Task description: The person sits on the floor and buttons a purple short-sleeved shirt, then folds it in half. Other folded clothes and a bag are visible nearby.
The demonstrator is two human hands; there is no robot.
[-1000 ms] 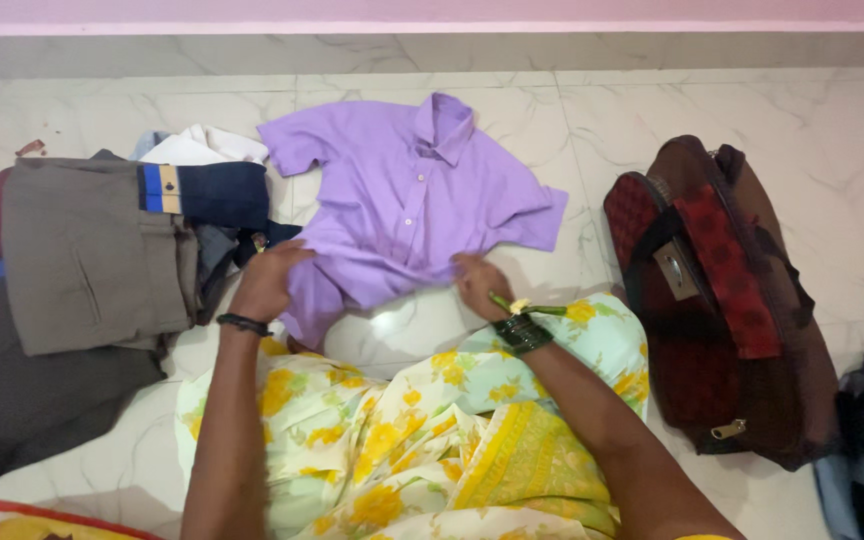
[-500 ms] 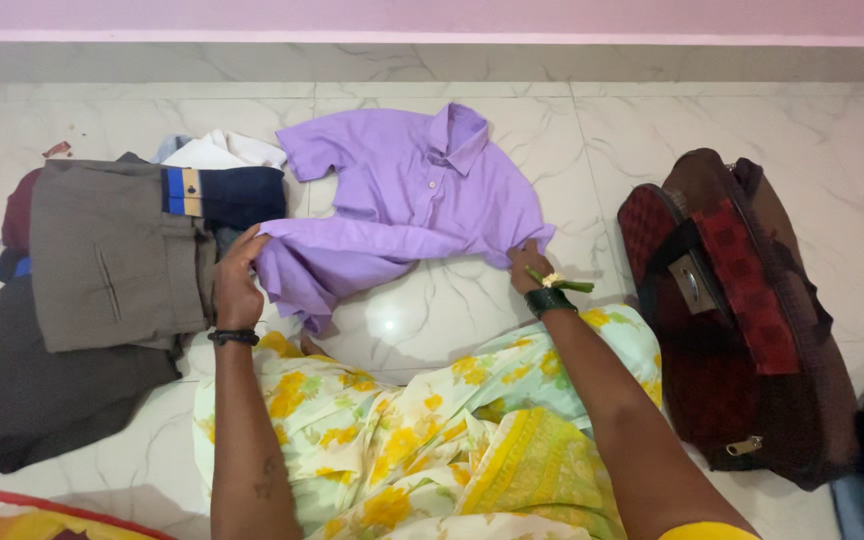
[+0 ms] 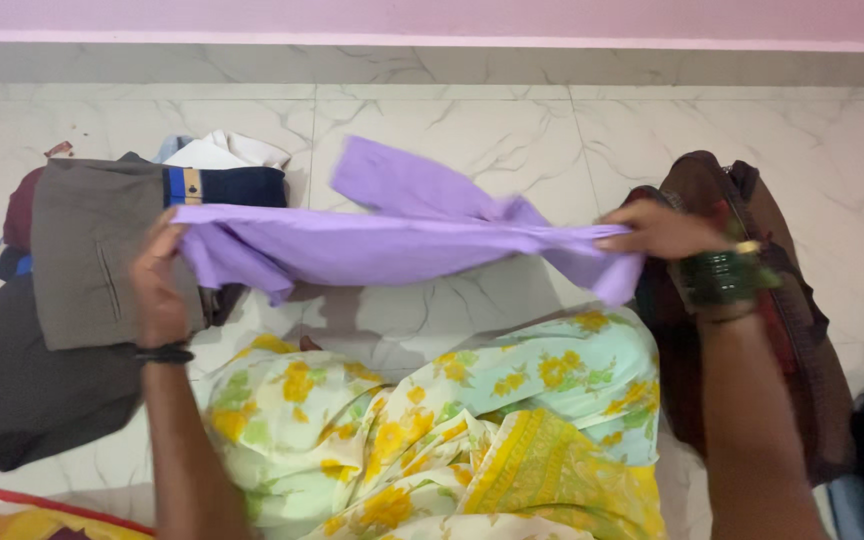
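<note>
A lilac short-sleeved shirt (image 3: 402, 235) is lifted off the marble floor and stretched wide between both hands. My left hand (image 3: 159, 285), with a black band at the wrist, grips its left edge over the folded clothes. My right hand (image 3: 662, 232), wearing green bangles, grips its right edge in front of the bag. The shirt's upper part hangs loose and blurred behind the stretched edge.
A stack of folded clothes (image 3: 102, 250), grey trousers on top with a navy piece beside them, lies at the left on a dark cloth (image 3: 42, 400). A maroon and brown bag (image 3: 752, 300) lies at the right. Yellow-flowered fabric (image 3: 432, 430) covers my lap. The marble floor (image 3: 472, 130) reaches a pink wall.
The shirt lay spread on the floor with my hands at its lower edge. Both hands have moved apart and upward, lifting the shirt and pulling it taut.
</note>
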